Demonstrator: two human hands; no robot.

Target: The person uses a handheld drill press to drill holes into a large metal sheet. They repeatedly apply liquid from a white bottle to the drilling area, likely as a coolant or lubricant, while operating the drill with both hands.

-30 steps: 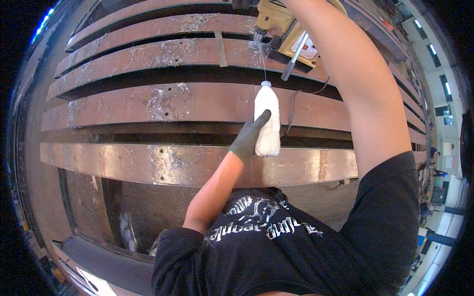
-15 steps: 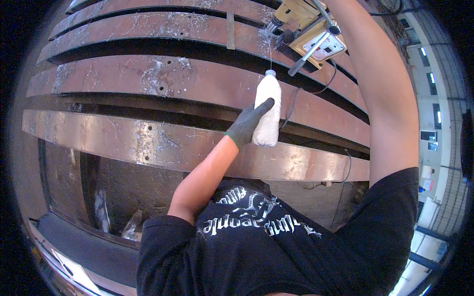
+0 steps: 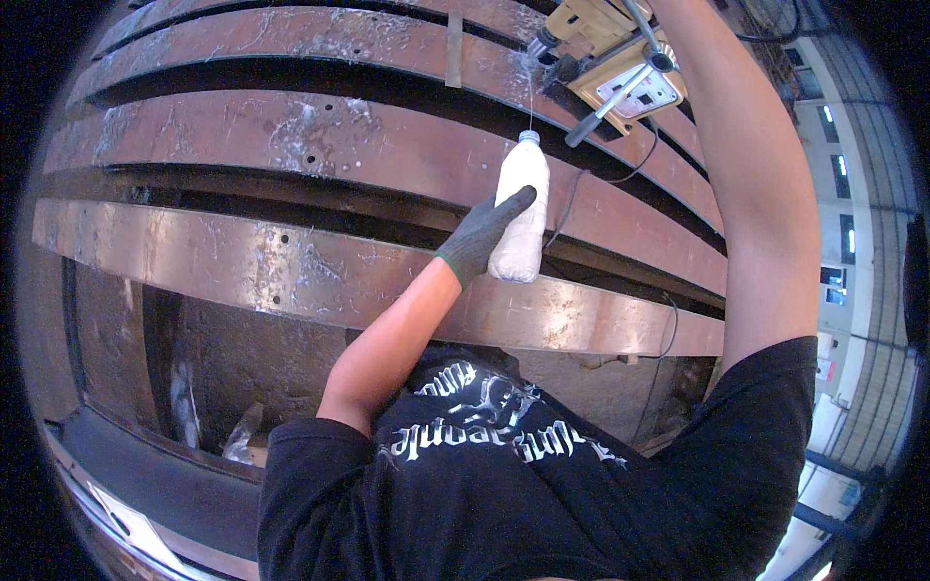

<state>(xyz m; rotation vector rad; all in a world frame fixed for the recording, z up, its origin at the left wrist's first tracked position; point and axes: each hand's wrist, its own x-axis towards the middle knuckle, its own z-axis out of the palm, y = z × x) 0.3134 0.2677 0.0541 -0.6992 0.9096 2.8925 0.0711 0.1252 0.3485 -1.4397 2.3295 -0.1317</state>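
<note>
My left hand [image 3: 484,235], in a dark knitted glove, is wrapped round a white plastic squeeze bottle [image 3: 520,237] with its thumb across the front. The bottle tilts slightly, cap pointing away from me. From its cap a thin stream of liquid runs to the cutter end [image 3: 542,44] of a yellow portable drilling machine [image 3: 620,73]. That machine sits on a far steel beam and has a metal lever handle [image 3: 608,102] and a white control panel [image 3: 651,97]. My right arm [image 3: 751,145] reaches up past the machine; its hand is beyond the top edge.
Several long brown steel beams [image 3: 417,155] lie side by side with dark gaps between them. Metal shavings and wet patches cover parts of them. A flat metal strip [image 3: 454,53] bridges two beams. A dark cable [image 3: 573,208] trails from the machine across the beams.
The view has shifted slightly, so the beams and bottle sit a little higher and further left. My left hand keeps its grip, and the thin stream still shows.
</note>
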